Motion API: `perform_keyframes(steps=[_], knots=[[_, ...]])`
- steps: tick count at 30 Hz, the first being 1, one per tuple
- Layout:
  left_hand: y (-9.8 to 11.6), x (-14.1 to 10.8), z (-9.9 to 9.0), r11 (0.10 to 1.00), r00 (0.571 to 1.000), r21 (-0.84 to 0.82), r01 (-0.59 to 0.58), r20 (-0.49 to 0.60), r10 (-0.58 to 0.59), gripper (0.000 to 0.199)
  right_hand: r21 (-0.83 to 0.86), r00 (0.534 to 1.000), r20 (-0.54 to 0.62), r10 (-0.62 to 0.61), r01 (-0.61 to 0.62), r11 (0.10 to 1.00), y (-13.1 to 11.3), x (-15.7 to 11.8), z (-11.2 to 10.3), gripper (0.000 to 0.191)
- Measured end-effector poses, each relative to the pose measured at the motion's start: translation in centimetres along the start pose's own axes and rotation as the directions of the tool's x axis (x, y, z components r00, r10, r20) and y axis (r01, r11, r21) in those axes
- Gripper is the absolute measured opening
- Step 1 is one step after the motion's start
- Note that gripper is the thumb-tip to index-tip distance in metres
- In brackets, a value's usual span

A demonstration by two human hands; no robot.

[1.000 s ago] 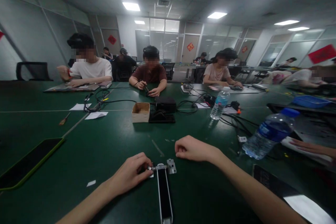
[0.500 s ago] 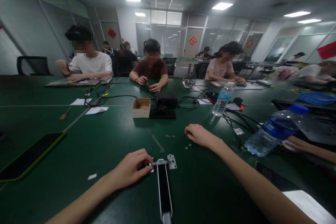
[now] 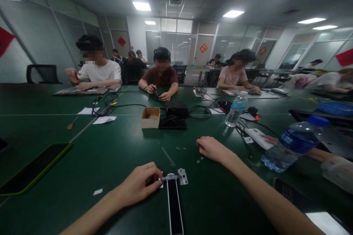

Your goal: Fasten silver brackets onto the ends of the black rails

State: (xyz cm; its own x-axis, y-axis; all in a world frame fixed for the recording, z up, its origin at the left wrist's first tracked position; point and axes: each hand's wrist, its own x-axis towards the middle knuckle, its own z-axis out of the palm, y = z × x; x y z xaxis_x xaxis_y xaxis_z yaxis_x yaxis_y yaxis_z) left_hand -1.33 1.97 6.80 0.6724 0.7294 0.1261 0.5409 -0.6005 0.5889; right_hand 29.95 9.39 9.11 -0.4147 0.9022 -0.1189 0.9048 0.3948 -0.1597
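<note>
The left hand (image 3: 143, 185) had its fingers pinched at the metal fitting (image 3: 170, 178); the long black bar (image 3: 174, 205) lay just right of those fingers. The right hand's (image 3: 212, 147) fingers were curled near two small nuts (image 3: 200, 159), grip unclear.

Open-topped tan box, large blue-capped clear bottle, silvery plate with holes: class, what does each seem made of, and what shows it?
Open-topped tan box: probably cardboard, matt; thin, brownish walls.
Large blue-capped clear bottle: likely glossy plastic, see-through with bright glints.
Silvery plate with holes: apparently metal, dull greyish sheen; which metal is unclear.
</note>
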Motion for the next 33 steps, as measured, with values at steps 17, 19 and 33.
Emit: perform_keyframes(steps=[17, 19, 33], knots=[[0.2, 0.0, 0.0, 0.999, 0.999, 0.025, -0.019, -0.026, 0.019, 0.013, 0.363, 0.947, 0.215, -0.24, 0.151, 0.919, -5.5, -2.5, -1.0, 0.024], [0.2, 0.0, 0.1, 0.999, 0.999, 0.028, -0.027, -0.029, 0.028, 0.013, 0.446, 0.946, 0.206, -0.249, 0.136, 0.884, -6.4, -2.7, -0.7, 0.02], [0.0, 0.0, 0.2, 0.999, 0.999, 0.028, -0.035, -0.03, 0.036, 0.014, 0.707, 0.955, 0.268, -0.124, -0.108, 0.699, -7.4, -1.8, 1.5, 0.011]])
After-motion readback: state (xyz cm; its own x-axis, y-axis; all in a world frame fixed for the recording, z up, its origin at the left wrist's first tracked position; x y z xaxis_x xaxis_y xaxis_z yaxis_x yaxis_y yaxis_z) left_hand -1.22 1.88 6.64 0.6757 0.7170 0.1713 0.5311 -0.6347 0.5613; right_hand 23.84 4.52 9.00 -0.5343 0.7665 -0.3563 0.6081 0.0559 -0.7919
